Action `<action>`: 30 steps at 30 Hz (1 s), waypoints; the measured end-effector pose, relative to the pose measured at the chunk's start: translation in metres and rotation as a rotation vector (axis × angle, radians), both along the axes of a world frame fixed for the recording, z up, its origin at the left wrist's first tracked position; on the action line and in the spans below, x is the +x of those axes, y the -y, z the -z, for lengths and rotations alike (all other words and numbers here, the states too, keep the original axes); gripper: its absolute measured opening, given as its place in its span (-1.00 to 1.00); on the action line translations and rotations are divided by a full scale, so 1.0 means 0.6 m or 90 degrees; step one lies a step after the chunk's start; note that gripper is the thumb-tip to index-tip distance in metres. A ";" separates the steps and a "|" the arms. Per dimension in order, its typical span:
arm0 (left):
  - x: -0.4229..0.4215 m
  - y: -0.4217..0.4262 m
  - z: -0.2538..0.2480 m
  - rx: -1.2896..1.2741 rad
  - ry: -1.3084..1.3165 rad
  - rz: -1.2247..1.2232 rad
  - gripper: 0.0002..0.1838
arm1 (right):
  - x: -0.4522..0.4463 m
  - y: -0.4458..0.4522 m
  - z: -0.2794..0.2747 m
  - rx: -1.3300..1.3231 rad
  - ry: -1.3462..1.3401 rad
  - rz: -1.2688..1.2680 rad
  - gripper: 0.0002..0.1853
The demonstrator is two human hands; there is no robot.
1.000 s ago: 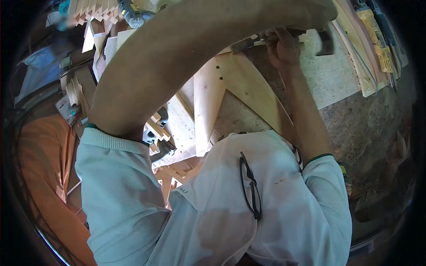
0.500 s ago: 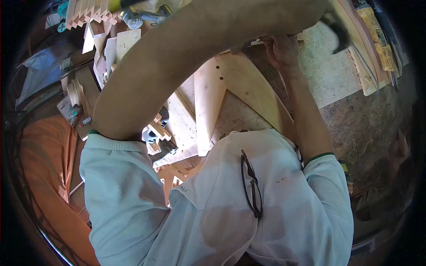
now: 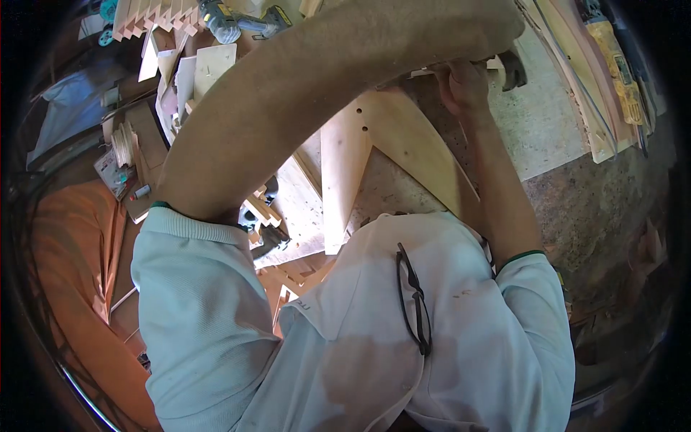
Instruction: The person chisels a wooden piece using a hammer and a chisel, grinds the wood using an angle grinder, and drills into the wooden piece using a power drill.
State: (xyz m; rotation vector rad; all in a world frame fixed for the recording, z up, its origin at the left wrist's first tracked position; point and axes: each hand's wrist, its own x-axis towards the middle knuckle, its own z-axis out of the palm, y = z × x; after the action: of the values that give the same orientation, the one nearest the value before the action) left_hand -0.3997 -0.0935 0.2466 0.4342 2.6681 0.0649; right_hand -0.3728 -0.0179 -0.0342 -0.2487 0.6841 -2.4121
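My left arm reaches from the left across the top of the head view. My left hand [image 3: 497,27] is closed, its fingers mostly hidden, with the dark curved claw of a hammer [image 3: 513,70] sticking out below it. My right hand [image 3: 464,88] is a fist just under the left forearm; what it grips is hidden. Below the hands two pale tapered boards [image 3: 414,137] meet in a V, with two dark holes near the joint. The left forearm covers part of them.
A cordless drill [image 3: 270,23] lies at the upper left beside notched wooden strips [image 3: 155,16]. A yellow tool [image 3: 615,68] rests on long boards at the upper right. Orange cloth [image 3: 68,223] hangs at the left. Glasses [image 3: 414,302] hang on my shirt.
The hammer claw has moved left and slightly down, closer to my right hand. A yellow-and-black thing at the top left edge is gone from view. My right hand has hardly moved.
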 end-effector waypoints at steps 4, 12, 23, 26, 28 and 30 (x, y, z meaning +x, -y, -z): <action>0.015 0.017 0.004 0.124 -0.142 0.073 -0.84 | 0.008 0.005 -0.002 -0.034 0.001 0.037 -0.76; 0.022 0.031 -0.011 0.076 -0.072 0.074 -0.81 | 0.002 0.007 -0.015 0.007 -0.002 -0.013 -0.74; 0.020 0.025 0.006 0.045 -0.028 -0.029 -0.80 | -0.008 0.007 0.029 -0.019 0.033 -0.071 -0.76; 0.020 0.042 0.047 0.097 -0.207 0.082 -0.80 | 0.005 0.007 0.040 -0.020 -0.051 -0.036 -0.76; 0.017 0.043 0.059 0.155 -0.255 0.084 -0.80 | 0.007 0.018 0.038 0.021 -0.153 -0.007 -0.76; 0.018 0.042 0.062 0.167 -0.204 0.053 -0.81 | 0.000 0.008 0.004 0.108 -0.181 -0.024 -0.75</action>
State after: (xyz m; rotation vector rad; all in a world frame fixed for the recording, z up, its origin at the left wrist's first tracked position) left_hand -0.3889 -0.1184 0.2094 0.6897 2.9627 0.3501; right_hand -0.3729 -0.0227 -0.0363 -0.5343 0.9966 -2.2880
